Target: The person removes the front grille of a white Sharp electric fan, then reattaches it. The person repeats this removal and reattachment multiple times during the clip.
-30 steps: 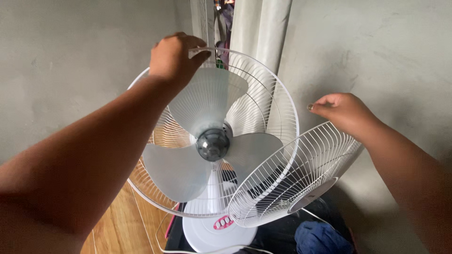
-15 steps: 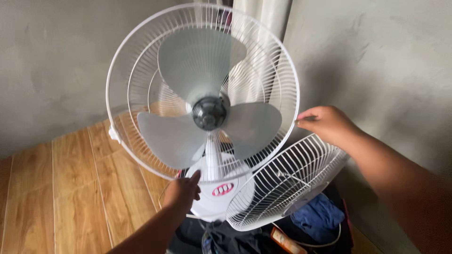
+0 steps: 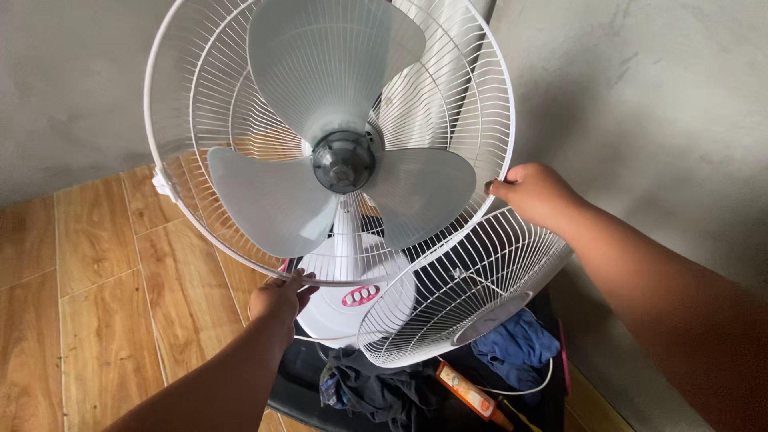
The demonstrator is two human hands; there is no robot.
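A white pedestal fan fills the upper middle of the view in front of a grey wall, its round wire rear guard and three pale grey blades facing up toward the camera, its stand running down to a white round base that bears a small pink oval label. The detached front guard leans tilted at the lower right, over dark and blue clothes and an orange flat package. The right hand is closed on the rear guard's right rim; the left hand touches its bottom rim with curled fingers.
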